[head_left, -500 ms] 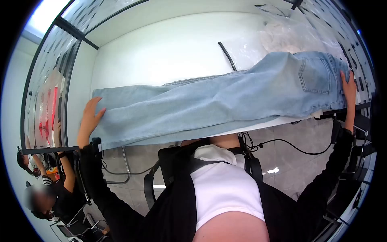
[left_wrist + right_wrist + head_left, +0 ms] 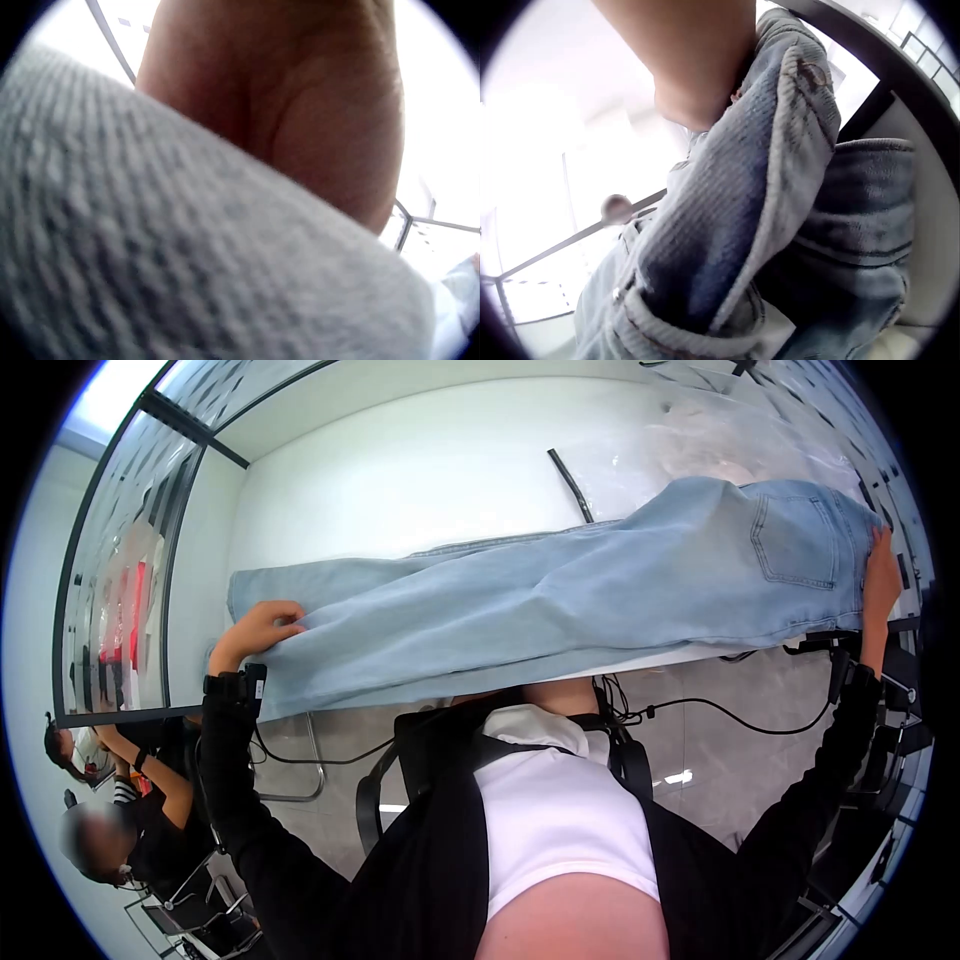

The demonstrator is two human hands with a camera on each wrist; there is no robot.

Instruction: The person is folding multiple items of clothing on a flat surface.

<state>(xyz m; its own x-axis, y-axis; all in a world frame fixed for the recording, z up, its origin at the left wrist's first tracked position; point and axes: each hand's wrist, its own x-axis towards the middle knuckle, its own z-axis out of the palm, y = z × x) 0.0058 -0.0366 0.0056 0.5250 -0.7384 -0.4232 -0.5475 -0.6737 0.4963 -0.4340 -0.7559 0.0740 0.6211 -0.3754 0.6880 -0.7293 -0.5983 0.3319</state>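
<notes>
Light-blue jeans (image 2: 560,595) lie lengthwise across the white table, legs to the left and waist to the right. My left hand (image 2: 262,630) is at the leg end, its fingers and thumb curled together on the denim. In the left wrist view, denim (image 2: 202,247) rises close in front of the palm (image 2: 300,112). At the waistband (image 2: 795,82) my right hand (image 2: 697,97) grips the edge, most of its fingers hidden behind the cloth. A back pocket (image 2: 795,540) faces up, left of my right hand (image 2: 881,575).
A black strip (image 2: 570,485) lies behind the jeans, beside crumpled clear plastic (image 2: 690,450). Dark-framed panels (image 2: 120,600) stand at the table's sides. A black cable (image 2: 740,720) hangs below the front edge. Another person (image 2: 150,820) sits at the lower left.
My left hand has moved inward to the right over the leg, its spread fingers now curled together on the denim. My right hand has shifted slightly outward with the waistband.
</notes>
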